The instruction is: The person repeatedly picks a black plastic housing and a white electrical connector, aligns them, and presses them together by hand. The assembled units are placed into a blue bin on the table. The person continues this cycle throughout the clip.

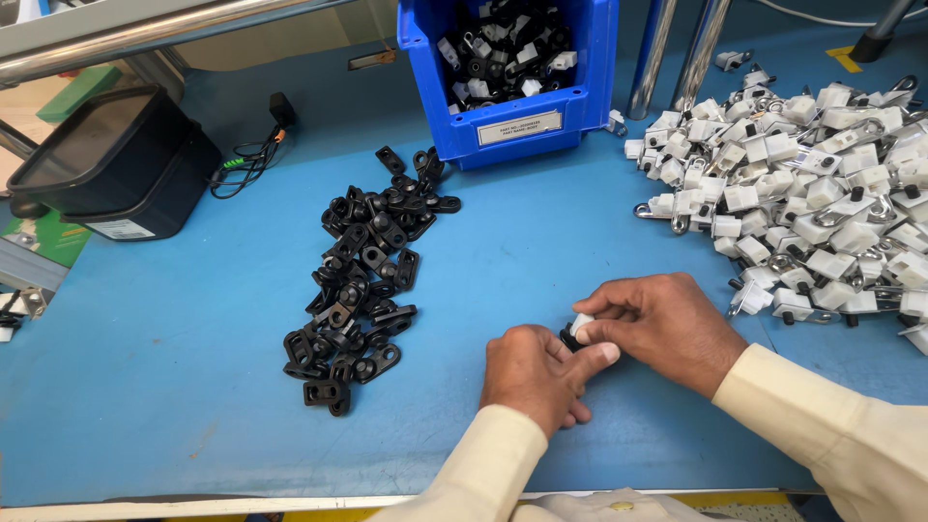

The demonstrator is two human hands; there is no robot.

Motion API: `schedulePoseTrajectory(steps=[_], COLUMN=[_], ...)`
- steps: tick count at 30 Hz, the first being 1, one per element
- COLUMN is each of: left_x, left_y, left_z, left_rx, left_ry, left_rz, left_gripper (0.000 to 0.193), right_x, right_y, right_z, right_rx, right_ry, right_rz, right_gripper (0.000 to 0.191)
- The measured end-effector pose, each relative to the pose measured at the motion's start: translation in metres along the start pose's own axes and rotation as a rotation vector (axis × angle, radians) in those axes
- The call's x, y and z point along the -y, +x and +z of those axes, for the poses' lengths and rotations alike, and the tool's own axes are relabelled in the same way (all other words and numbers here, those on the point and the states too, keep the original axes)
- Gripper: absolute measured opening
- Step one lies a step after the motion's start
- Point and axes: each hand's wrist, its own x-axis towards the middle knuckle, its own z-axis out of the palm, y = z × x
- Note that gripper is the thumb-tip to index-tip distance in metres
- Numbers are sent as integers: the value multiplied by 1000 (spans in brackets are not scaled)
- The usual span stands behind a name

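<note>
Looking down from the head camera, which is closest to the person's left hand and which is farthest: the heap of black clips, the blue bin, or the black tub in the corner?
From the left hand:
1. Heap of black clips, just to its left on the blue table.
2. Blue bin, farther back, straight ahead near the table's far edge.
3. Black tub, far back in the left corner.

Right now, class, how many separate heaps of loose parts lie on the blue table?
2: a black heap left of the hands, and a white heap at right. More parts fill the blue bin.
</note>
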Motion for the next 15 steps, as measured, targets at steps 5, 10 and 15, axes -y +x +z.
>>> schedulePoseTrajectory(steps=[5,10,15], left_x=[-2,0,0], left_y=[12,12,11], left_z=[-1,-2,-2], left_rx=[6,11,-10], left_ry=[35,-75,-84], left_rz=[-37,-61,-73], left_gripper=[37,26,26], right_x=[-10,-9,-2], right_y=[6,8,-1], right_z=[4,6,6], right_rx=[-5,-1,-58], right_ry=[-12,-8,-107], right_rz=[4,10,-183], right_gripper=[24,30,28])
